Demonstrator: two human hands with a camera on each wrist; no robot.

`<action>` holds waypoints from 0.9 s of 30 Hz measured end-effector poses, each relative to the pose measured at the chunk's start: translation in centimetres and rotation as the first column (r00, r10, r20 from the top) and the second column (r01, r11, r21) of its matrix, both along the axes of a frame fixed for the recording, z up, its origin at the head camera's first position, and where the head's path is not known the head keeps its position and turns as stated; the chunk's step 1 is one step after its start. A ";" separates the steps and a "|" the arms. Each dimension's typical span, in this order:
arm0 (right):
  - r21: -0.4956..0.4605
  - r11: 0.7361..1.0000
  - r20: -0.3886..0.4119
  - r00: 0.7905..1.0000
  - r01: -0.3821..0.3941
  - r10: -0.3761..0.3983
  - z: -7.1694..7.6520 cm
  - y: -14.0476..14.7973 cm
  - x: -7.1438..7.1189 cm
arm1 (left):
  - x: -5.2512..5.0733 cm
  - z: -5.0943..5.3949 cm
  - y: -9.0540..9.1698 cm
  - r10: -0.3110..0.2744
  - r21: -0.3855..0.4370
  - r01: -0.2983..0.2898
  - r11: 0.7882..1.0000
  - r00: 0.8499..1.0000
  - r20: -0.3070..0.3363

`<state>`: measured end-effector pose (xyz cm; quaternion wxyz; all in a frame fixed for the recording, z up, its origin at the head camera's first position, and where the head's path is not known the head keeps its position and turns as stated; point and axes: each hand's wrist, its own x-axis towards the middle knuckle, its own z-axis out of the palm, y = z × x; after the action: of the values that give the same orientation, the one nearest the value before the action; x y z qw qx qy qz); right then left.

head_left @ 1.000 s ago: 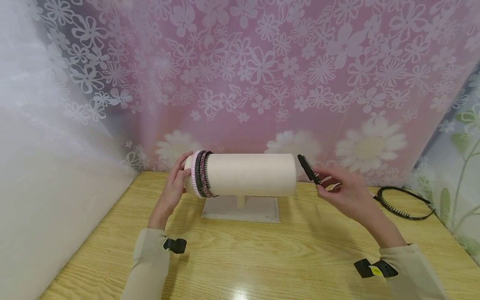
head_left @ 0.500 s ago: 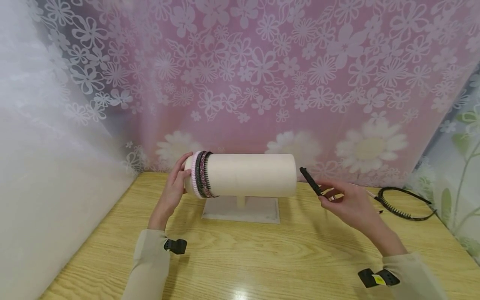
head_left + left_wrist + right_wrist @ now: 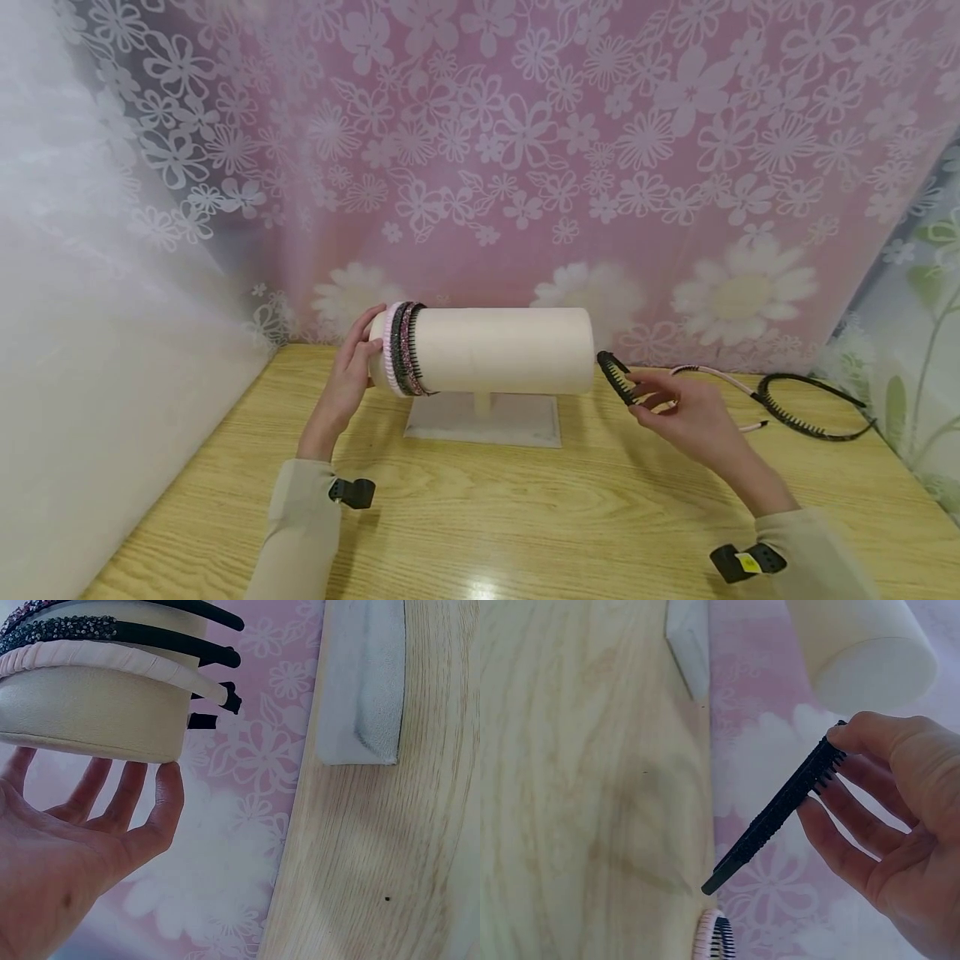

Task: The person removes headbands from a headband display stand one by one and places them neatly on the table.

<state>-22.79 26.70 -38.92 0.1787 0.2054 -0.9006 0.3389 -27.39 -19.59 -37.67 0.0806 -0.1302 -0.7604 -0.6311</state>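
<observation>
A cream padded cylinder [image 3: 502, 350] stands sideways on a headband display stand with a flat grey base [image 3: 480, 421]. My left hand [image 3: 345, 375] grips its left end, thumb in front; in the left wrist view the fingertips touch the end's rim. Around that end sit several headbands side by side: a pale pink wrapped one [image 3: 112, 658], a dark beaded one [image 3: 82, 630] and a pink-and-black glittery one [image 3: 408, 346]. My right hand [image 3: 697, 421] pinches a black toothed headband [image 3: 780, 802] just off the cylinder's right end, held in the air, teeth toward the fingers.
At the right of the wooden table [image 3: 480, 508] lie a pink headband [image 3: 723, 373] and a black toothed headband [image 3: 798, 423]. A pink flowered curtain [image 3: 480, 167] hangs right behind the stand. A pale sheet [image 3: 112, 333] borders the left side.
The right hand has lowered the black headband slightly and turned it, so its toothed inner side now shows. More of the pink headband on the table is visible. The left hand stays put.
</observation>
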 end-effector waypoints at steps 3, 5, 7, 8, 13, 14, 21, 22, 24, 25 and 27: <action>0.021 1.000 -0.002 1.000 0.004 -0.004 -0.5 -0.1 -0.2 | 0.0 -0.1 0.0 -0.003 0.002 0.003 1.000 1.000 -0.011; 0.030 1.000 0.004 1.000 0.010 -0.010 -0.8 -0.1 -0.3 | -0.1 -0.1 0.0 -0.008 0.006 0.008 1.000 1.000 -0.014; 0.030 0.999 0.011 1.000 0.010 -0.010 -1.0 -0.2 -0.6 | -0.2 -0.2 0.0 -0.011 0.004 0.011 1.000 1.000 -0.014; 0.035 0.999 0.016 1.000 0.011 -0.012 -1.1 -0.3 -0.7 | -0.2 -0.2 0.0 -0.012 0.002 0.012 1.000 1.000 -0.012; 0.072 0.997 0.038 0.999 0.009 -0.012 -1.6 -0.9 -1.4 | -0.1 -0.3 -0.1 -0.002 -0.001 0.002 1.000 1.000 -0.004; 0.084 0.996 0.046 0.999 0.010 -0.014 -1.7 -1.0 -1.5 | -0.1 -0.2 -0.1 -0.001 0.000 0.001 1.000 1.000 -0.004; 0.141 0.990 0.052 0.999 -0.004 -0.004 -2.2 -1.8 -2.3 | -0.1 -0.2 0.0 -0.001 0.008 0.001 1.000 1.000 -0.005; 0.145 0.989 0.053 0.999 -0.008 0.000 -2.3 -1.9 -2.4 | -0.1 -0.2 0.0 -0.002 0.007 0.002 1.000 1.000 -0.005; 0.153 0.988 0.063 0.998 -0.018 0.008 -2.4 -2.0 -2.6 | -0.1 -0.2 -0.1 -0.002 -0.001 0.002 1.000 1.000 -0.006; 0.161 0.987 0.069 0.998 -0.020 0.009 -2.5 -2.0 -2.7 | 0.0 -0.2 -0.1 -0.001 -0.003 0.001 1.000 1.000 -0.006; 0.170 0.985 0.084 0.996 -0.029 0.015 -2.7 -2.1 -2.9 | 0.0 -0.2 -0.2 -0.001 -0.006 0.001 1.000 1.000 -0.007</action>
<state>-25.70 24.63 -41.59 0.1194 0.2157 -0.9306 0.2706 -27.41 -19.75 -37.90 0.0827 -0.1331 -0.7621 -0.6282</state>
